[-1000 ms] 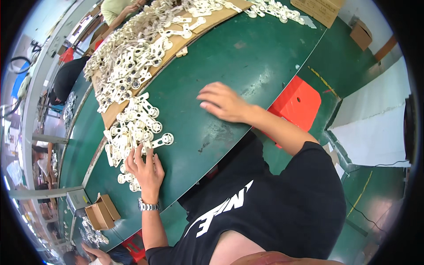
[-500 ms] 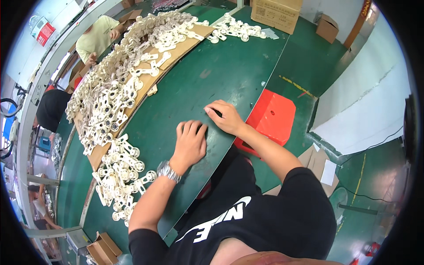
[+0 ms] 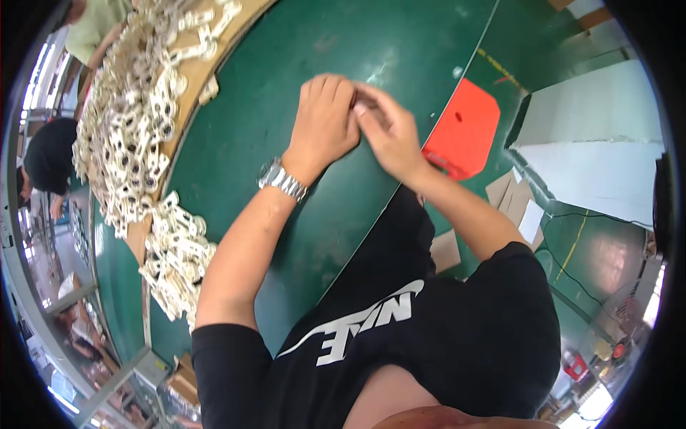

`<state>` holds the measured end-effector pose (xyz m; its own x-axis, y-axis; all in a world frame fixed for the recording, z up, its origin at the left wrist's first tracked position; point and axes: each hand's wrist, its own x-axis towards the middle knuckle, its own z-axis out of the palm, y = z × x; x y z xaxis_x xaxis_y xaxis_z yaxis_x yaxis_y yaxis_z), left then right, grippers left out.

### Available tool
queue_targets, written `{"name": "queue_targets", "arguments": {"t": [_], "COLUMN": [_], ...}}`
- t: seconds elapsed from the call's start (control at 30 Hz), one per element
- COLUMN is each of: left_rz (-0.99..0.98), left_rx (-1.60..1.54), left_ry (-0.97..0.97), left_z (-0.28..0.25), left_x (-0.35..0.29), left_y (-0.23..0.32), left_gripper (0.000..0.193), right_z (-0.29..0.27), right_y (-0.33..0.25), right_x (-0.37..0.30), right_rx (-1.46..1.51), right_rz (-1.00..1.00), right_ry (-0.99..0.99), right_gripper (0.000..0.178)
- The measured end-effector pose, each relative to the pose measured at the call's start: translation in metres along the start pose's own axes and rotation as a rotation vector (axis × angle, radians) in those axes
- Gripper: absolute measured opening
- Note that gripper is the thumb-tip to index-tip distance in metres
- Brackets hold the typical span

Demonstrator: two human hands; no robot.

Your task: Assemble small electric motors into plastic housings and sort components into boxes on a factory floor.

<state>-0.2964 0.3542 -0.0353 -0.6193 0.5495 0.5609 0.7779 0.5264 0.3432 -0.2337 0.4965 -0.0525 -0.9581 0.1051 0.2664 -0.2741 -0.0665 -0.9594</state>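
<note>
My left hand (image 3: 325, 118), with a metal watch (image 3: 282, 180) on its wrist, is over the green table (image 3: 243, 136), back upward and fingers curled down out of sight. Beside it is my right hand (image 3: 391, 136), its thumb and fingers bent in against the left hand's thumb side. Both hands look closed. Anything between them is hidden by the fingers. Nearest on the left lies a loose heap of cream plastic parts (image 3: 179, 250) with round ends. A larger pile of the same parts (image 3: 132, 136) covers a cardboard sheet (image 3: 239, 36) farther left.
A red plastic stool (image 3: 468, 129) stands beyond the table's right edge. Flattened cardboard (image 3: 511, 196) lies on the floor at the right, near a white block (image 3: 593, 114). Across the pile, a person in a light shirt (image 3: 93, 32) and a dark-haired head (image 3: 50, 154) are visible.
The view has shifted and turned. My hands, apart before, now meet. The left hand's fingers, spread on the table earlier, are curled together, and the right hand has come against it.
</note>
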Motion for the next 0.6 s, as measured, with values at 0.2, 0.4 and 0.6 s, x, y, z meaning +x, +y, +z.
{"name": "queue_targets", "arguments": {"t": [0.2,0.4,0.6], "left_rz": [-0.01,-0.054,-0.162], "left_rx": [0.003,0.06,0.103], "left_ry": [-0.038,-0.164,-0.213], "left_z": [0.004,0.007,0.008], "left_x": [-0.007,-0.003,0.013], "left_y": [-0.008,0.0,0.014], "left_gripper": [0.025,0.029,0.039], "right_z": [0.008,0.009,-0.003], "right_y": [0.008,-0.006,-0.015], "right_x": [-0.004,-0.011,-0.009], "right_rx": [-0.124,-0.325,-0.49], "right_rz": [-0.01,0.002,-0.127], "right_ry": [0.066,0.109,0.099], "right_gripper": [0.041,0.048,0.052]}}
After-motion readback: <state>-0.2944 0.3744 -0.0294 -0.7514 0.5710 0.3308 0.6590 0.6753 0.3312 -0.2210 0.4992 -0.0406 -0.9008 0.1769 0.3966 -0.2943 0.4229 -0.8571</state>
